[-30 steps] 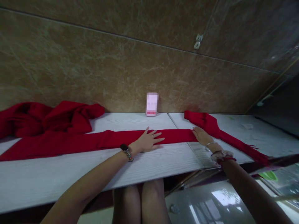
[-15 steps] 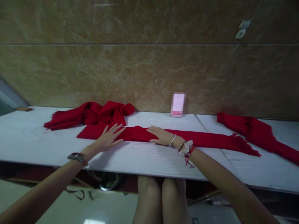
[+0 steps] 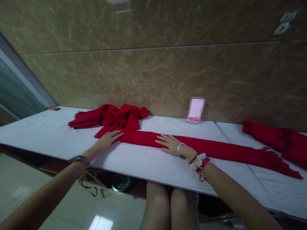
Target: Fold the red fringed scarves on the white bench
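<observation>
A red scarf [image 3: 220, 150] lies stretched out along the white table, folded into a long narrow strip with its fringe at the right end. My left hand [image 3: 107, 140] rests on the scarf near its left end, fingers extended. Flat on the middle stretch lies my right hand [image 3: 169, 143], its fingers spread. Neither hand grips the cloth. Behind the left end, a second red scarf [image 3: 128, 116] sits in a crumpled heap, its fringe to the left.
Another red scarf [image 3: 275, 134] lies at the right, partly out of frame. A pinkish, blurred box-like thing [image 3: 196, 110] stands against the brown wall. The white table [image 3: 48, 134] has a seam at its right. Below it is a shelf with a round dish [image 3: 122, 182].
My left hand has slid toward the scarf's left end, away from my right hand. A raised fold in the strip between the hands now looks flat. The view has turned left.
</observation>
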Tool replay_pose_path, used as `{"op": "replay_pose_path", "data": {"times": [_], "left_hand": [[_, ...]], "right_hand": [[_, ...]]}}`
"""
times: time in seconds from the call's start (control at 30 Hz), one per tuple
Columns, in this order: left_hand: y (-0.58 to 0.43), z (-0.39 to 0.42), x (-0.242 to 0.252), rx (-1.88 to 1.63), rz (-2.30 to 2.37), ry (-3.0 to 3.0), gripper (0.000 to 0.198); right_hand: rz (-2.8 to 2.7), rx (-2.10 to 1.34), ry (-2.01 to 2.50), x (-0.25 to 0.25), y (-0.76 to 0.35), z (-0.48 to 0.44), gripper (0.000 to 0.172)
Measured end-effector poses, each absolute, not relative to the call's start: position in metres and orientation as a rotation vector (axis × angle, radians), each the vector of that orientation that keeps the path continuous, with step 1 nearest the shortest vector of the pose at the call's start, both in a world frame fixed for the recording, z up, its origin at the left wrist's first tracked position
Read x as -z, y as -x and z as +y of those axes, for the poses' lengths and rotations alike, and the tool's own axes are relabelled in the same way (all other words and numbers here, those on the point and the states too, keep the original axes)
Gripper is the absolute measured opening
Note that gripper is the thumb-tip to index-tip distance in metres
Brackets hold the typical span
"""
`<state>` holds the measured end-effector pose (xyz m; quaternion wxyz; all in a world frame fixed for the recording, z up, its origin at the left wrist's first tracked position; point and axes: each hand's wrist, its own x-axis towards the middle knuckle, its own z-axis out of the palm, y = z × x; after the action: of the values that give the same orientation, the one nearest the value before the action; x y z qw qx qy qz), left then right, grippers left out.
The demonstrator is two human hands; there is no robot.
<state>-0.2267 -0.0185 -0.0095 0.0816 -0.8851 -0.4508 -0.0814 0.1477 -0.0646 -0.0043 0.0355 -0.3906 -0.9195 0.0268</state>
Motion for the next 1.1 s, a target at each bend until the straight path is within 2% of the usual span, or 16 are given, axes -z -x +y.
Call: {"op": "replay_pose_path", "data": {"times": [0.13, 0.2, 0.33, 0.43, 0.53, 0.6, 0.7, 0.9, 1.1], "left_hand": [[0.253, -0.011, 0.011, 0.449, -1.688, 2.511, 0.08], [0.265, -0.006, 0.011, 0.459, -1.784, 2.566, 0.087], [0.276, -0.005, 0.001, 0.213, -1.867, 2.538, 0.081], [0.279, -0.014, -0.01, 0.071, -1.853, 2.456, 0.065], [0.286, -0.024, -0.021, 0.044, -1.77, 2.516, 0.045], [0.289, -0.03, -0.027, 0.07, -1.758, 2.559, 0.039], [0.286, -0.036, -0.033, 0.155, -1.722, 2.579, 0.04], [0.255, -0.049, -0.033, 0.147, -1.683, 2.537, 0.063], [0.274, -0.034, -0.041, 0.394, -1.871, 2.337, 0.063]], "right_hand": [[-2.815, -0.068, 1.2, 0.008, -0.148, -0.063, 0.048], [-2.81, -0.065, 1.195, 0.01, -0.148, -0.062, 0.049], [-2.795, -0.074, 1.167, 0.012, -0.149, -0.062, 0.048], [-2.81, -0.104, 1.132, 0.014, -0.154, -0.066, 0.048], [-2.817, -0.137, 1.1, 0.017, -0.16, -0.071, 0.048], [-2.804, -0.151, 1.097, 0.019, -0.164, -0.073, 0.049], [-2.8, -0.173, 1.106, 0.019, -0.167, -0.074, 0.05], [-2.809, -0.171, 1.122, 0.019, -0.167, -0.072, 0.052], [-2.769, -0.168, 1.088, 0.028, -0.171, -0.07, 0.052]]}}
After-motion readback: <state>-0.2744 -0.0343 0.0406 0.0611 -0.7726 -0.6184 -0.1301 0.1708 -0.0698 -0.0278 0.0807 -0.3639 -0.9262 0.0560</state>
